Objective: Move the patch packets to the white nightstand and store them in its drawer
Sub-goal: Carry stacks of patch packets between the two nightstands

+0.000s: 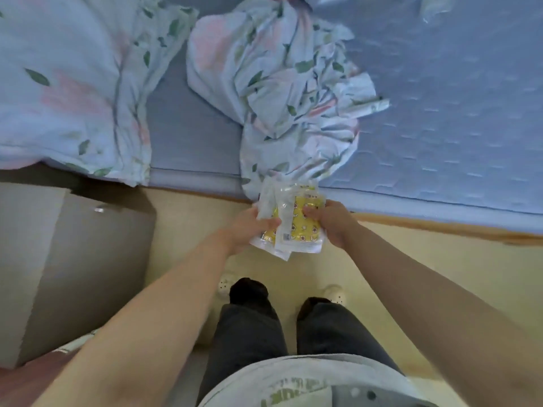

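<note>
Two hands grip one loose stack above the pale floor (188, 218): the left hand (249, 227) pinches the patch packets (296, 227) at their left edge, the right hand (332, 224) curls round their right edge. Clear-and-white wrappers show yellow cartoon-printed panels; the small print is too blurred to read. Beyond lies the blue mattress (440, 127); the white nightstand (73, 259) stands left.
</note>
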`<control>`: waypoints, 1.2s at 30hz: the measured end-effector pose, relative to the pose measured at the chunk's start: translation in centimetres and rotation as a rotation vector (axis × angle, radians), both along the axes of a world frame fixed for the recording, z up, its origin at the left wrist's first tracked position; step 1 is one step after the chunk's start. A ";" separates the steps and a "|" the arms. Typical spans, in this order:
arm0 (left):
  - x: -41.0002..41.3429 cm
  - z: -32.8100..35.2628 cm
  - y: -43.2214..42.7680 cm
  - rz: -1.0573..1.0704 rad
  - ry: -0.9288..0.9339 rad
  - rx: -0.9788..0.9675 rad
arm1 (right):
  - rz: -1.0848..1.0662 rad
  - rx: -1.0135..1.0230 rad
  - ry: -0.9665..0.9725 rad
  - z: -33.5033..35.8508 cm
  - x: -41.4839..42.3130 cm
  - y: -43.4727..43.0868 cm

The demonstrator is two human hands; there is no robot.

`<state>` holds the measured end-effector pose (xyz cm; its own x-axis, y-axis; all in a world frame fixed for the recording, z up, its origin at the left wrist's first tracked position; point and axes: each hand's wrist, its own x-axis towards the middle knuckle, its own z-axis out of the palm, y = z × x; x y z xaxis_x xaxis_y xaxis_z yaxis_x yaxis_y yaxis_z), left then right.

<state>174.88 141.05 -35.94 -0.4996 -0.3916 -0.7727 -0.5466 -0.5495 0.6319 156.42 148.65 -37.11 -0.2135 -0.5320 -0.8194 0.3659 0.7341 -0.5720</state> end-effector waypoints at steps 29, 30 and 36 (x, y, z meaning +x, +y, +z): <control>-77.6 1.2 42.2 -1.146 -0.012 0.083 | -1.466 0.117 -0.026 3.9 -54.8 53.7; -80.2 1.3 43.5 -1.151 -0.014 0.083 | -1.514 0.090 -0.045 4.4 -56.5 54.8; -91.0 2.5 52.0 -1.173 -0.008 0.123 | -1.727 0.004 -0.117 5.9 -64.4 62.7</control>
